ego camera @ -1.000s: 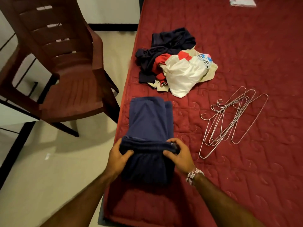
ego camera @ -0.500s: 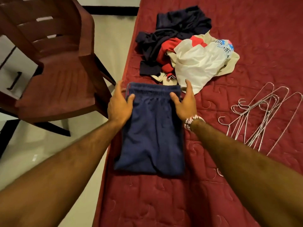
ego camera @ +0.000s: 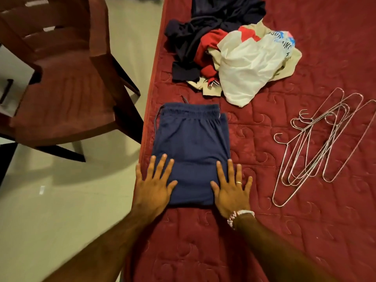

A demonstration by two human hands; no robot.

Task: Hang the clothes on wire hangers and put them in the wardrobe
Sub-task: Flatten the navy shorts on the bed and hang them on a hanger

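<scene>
Folded navy blue shorts lie flat near the left edge of the red quilted bed, waistband at the far end. My left hand presses flat on the near left corner of the shorts, fingers spread. My right hand lies flat on the near right corner, partly on the bed. A bunch of several wire hangers rests on the bed to the right. Beyond the shorts sits a pile of clothes in dark blue, red, cream and white.
A brown plastic chair stands on the pale floor just left of the bed. No wardrobe is in view.
My hands folded the waistband end away from me and laid it flat. They then slid back from the waistband to the near end of the shorts, fingers spread.
</scene>
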